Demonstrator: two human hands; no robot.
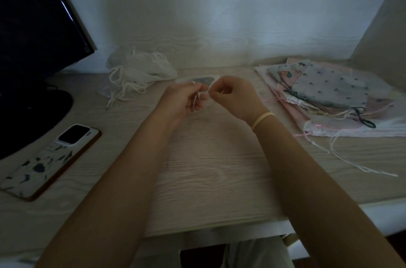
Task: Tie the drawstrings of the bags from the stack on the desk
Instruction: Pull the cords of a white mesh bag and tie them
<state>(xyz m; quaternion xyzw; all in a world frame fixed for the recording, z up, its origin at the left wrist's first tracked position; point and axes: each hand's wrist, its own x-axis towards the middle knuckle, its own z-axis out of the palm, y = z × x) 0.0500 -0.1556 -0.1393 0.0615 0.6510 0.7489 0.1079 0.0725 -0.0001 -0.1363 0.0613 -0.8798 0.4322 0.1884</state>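
- Both hands were held together over the middle of the wood-grain desk (211, 179), just in front of its back edge.
- The left hand (184, 100) was seen with fingers curled; white drawstring (198, 97) was looped through them and hung down across the palm.
- The right hand (234, 97) was clenched, with its thumb and forefinger pinching the other end of the same cord; a pale band was worn on that wrist.
- The cord was drawn short between the two hands, which suggested a knot being formed; whether it was already closed could not be told.
- The bag in work (201, 80) was mostly hidden behind the hands; only a pale, flat strip with a darker patch was visible on the desk beyond the knuckles.
- A heap of sheer white pouches (140, 70) with gathered cords was noted at rear left; these were judged to be the finished ones.
- A stack of patterned bags (329, 96) was recorded at the right, with loose pink, white and dark strings trailing off its near edge; these were judged still untied.
- Progress was estimated as partial: several done, one in hand, a fair stack left.
- A phone (50, 161) in a patterned case and a dark monitor (33, 26) were noted at the left.
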